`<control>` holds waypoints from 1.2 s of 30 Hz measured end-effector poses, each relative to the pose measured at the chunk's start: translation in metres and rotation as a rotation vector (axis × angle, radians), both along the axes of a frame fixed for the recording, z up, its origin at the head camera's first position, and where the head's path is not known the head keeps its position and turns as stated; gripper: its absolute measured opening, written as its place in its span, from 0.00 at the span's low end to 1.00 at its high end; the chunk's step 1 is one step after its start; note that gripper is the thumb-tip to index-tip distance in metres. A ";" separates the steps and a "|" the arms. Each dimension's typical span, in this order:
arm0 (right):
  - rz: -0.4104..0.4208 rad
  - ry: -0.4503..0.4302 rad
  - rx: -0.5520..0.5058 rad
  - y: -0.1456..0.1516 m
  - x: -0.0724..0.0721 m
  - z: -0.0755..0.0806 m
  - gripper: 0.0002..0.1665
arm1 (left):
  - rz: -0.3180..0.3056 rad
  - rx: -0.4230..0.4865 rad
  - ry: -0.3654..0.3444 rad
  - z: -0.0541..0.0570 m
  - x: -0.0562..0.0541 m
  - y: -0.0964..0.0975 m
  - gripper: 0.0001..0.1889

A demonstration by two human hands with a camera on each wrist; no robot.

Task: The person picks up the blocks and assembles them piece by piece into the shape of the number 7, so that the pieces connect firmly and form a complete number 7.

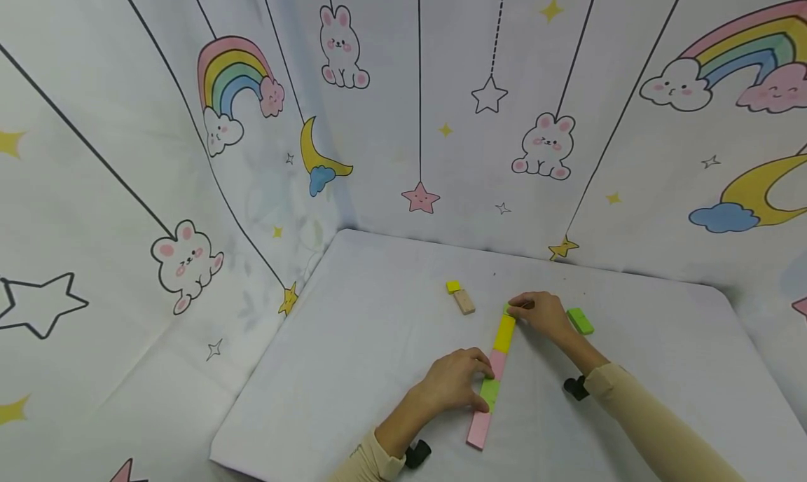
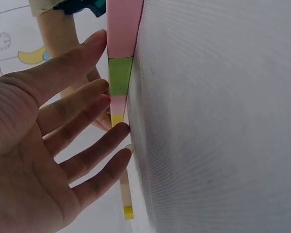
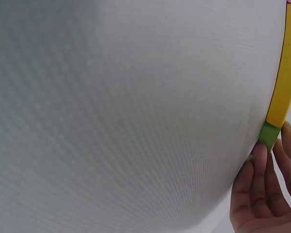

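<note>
A straight row of blocks lies on the white table. From the near end come a pink block [image 1: 479, 431], a green block [image 1: 490, 392], a pink block [image 1: 498, 364], a yellow block [image 1: 504, 335] and a small green block [image 1: 507, 309]. With thumb and fingertips my right hand [image 1: 543, 314] pinches that small green block [image 3: 268, 135], which meets the yellow block's far end. My left hand [image 1: 449, 381] rests along the row's left side, its fingers [image 2: 94, 162] spread and fairly straight, its thumb near the green block [image 2: 120, 76].
Left of the row's far end lie a small yellow block [image 1: 453, 286] and a natural wood block [image 1: 464, 302]. To the right, beyond the right wrist, is a loose green block [image 1: 580, 321]. A printed fabric wall [image 1: 378, 153] rises behind the table [image 1: 328, 370].
</note>
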State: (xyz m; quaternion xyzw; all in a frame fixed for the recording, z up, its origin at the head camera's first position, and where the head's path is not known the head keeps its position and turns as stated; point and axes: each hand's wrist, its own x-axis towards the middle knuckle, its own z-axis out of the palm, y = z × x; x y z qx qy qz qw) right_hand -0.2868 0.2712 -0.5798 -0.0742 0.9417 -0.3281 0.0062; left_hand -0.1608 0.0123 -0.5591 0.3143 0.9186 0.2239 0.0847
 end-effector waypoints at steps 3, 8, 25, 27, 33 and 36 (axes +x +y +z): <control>0.004 -0.002 -0.002 0.001 0.000 0.000 0.13 | -0.001 0.002 0.000 0.000 0.000 0.000 0.27; 0.016 0.002 -0.009 0.002 -0.001 -0.001 0.13 | -0.003 0.006 0.002 -0.001 0.000 -0.001 0.27; 0.024 0.023 0.010 0.002 -0.002 0.001 0.12 | -0.012 0.015 -0.018 0.003 0.000 0.000 0.27; 0.027 0.027 0.011 0.003 -0.003 0.001 0.12 | -0.014 0.018 -0.019 0.002 0.000 0.000 0.27; 0.036 0.023 -0.006 0.004 -0.002 0.002 0.12 | -0.043 0.032 -0.012 -0.001 -0.002 0.000 0.27; 0.040 0.022 -0.013 0.004 -0.002 0.002 0.12 | -0.059 0.044 -0.023 -0.002 -0.002 0.000 0.28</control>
